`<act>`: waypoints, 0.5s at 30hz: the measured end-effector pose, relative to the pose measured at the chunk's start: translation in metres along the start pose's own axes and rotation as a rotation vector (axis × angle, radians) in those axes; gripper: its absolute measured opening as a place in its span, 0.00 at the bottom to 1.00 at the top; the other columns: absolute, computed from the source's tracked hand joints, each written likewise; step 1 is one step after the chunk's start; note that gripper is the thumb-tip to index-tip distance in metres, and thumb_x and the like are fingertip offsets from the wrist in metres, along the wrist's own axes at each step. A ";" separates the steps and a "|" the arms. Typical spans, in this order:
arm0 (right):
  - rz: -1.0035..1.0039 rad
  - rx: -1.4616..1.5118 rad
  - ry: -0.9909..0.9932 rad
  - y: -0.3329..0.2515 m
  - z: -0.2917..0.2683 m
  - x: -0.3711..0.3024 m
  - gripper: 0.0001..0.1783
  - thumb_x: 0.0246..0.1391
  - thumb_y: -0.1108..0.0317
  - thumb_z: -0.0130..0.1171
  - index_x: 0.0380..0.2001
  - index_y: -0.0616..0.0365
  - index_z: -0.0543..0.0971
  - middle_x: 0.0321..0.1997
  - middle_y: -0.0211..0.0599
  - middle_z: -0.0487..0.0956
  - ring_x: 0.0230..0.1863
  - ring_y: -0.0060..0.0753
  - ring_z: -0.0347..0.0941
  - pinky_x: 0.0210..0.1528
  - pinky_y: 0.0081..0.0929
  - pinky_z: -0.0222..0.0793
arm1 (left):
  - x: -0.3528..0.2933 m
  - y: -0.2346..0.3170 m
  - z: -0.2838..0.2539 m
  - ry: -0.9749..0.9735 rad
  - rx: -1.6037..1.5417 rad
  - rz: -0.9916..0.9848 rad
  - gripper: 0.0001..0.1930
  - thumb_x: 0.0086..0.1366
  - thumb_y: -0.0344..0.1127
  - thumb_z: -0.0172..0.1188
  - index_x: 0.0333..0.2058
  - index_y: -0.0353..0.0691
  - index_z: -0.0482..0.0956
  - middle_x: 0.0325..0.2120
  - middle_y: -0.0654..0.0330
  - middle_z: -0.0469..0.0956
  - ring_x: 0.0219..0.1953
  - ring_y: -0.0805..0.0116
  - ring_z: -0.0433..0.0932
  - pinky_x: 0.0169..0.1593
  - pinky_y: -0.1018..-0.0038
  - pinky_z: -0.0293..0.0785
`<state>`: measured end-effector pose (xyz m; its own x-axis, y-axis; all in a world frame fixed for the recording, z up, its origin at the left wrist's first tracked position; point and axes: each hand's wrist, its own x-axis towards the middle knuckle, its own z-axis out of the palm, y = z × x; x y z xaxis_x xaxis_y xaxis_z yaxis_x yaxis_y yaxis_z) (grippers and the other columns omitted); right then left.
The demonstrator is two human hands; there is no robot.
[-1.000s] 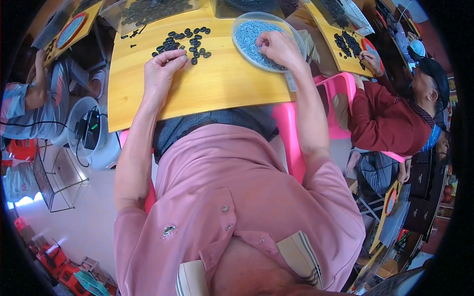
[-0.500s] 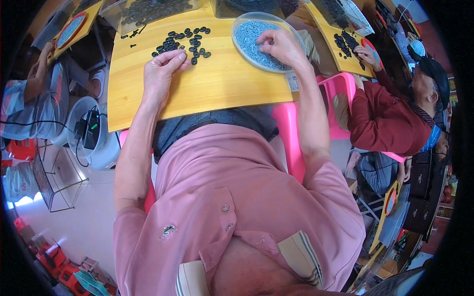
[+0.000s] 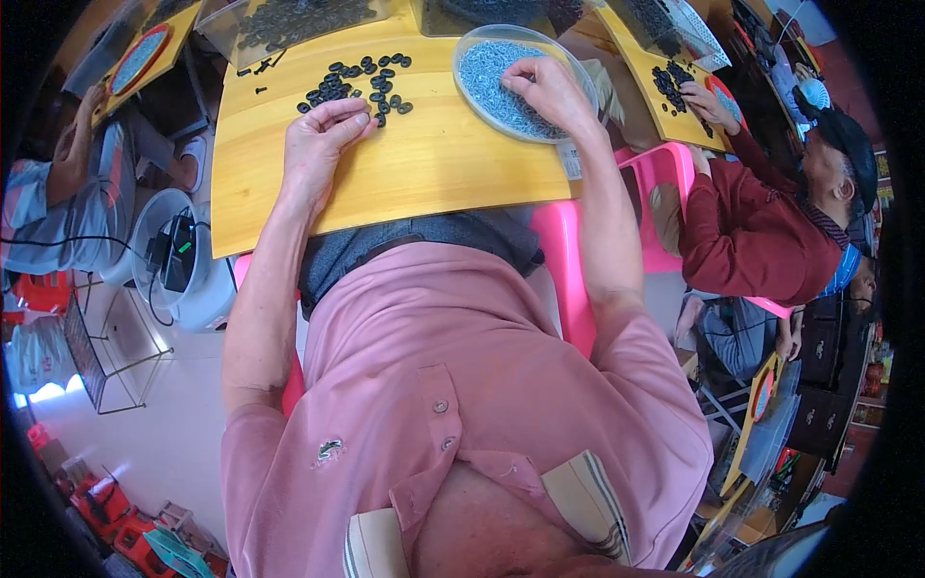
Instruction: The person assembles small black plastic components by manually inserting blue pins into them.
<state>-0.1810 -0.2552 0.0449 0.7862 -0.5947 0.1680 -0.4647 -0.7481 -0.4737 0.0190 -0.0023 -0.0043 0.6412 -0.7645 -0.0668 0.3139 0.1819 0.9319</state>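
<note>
My left hand [image 3: 318, 144] hovers over the yellow table at the near side of a loose group of small black oval pieces [image 3: 337, 89]. Its thumb and fingers are pinched together, and whatever lies between the tips is too small to make out. On the right, my right hand [image 3: 556, 94] reaches over the rim of a round clear tub [image 3: 463, 99] full of small silvery-blue metal pieces that look like screws [image 3: 487, 69]. Thumb and forefinger meet at the surface of the heap; I cannot see clearly what they pinch.
Clear bins of black parts [image 3: 299, 24] stand along the back of the yellow table [image 3: 434, 178]. A few black bits [image 3: 260, 67] lie at the far left. A co-worker in dark red [image 3: 752, 231] handles black pieces at another table on the right. Pink chair parts [image 3: 567, 279] flank me.
My left hand has turned slightly, its fingertips shifting a little right. My right fingertips have shifted slightly left within the tub. The co-worker's hand on the right has moved toward the black pieces.
</note>
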 end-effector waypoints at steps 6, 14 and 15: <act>-0.077 -0.029 0.065 -0.032 -0.011 -0.007 0.13 0.54 0.61 0.58 0.37 0.56 0.84 0.34 0.48 0.83 0.37 0.47 0.80 0.42 0.39 0.72 | -0.002 -0.001 0.000 0.036 0.066 0.030 0.14 0.62 0.22 0.63 0.47 0.30 0.78 0.41 0.53 0.81 0.43 0.65 0.82 0.52 0.74 0.78; -0.416 0.017 -0.020 -0.100 0.022 -0.013 0.12 0.55 0.62 0.57 0.34 0.59 0.82 0.32 0.44 0.82 0.36 0.47 0.78 0.41 0.37 0.72 | -0.004 -0.011 0.006 -0.027 0.026 -0.020 0.11 0.61 0.22 0.63 0.44 0.30 0.80 0.37 0.55 0.83 0.39 0.67 0.83 0.48 0.76 0.79; -0.428 -0.021 -0.116 -0.107 0.028 -0.012 0.12 0.54 0.62 0.56 0.33 0.59 0.82 0.32 0.45 0.82 0.36 0.49 0.78 0.41 0.39 0.72 | -0.005 -0.012 0.007 -0.035 0.012 -0.017 0.11 0.61 0.22 0.63 0.44 0.30 0.80 0.37 0.55 0.83 0.38 0.68 0.83 0.47 0.76 0.79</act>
<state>-0.1297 -0.1597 0.0698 0.9495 -0.1939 0.2469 -0.0943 -0.9263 -0.3648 0.0077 -0.0048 -0.0124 0.6114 -0.7882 -0.0700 0.3153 0.1615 0.9351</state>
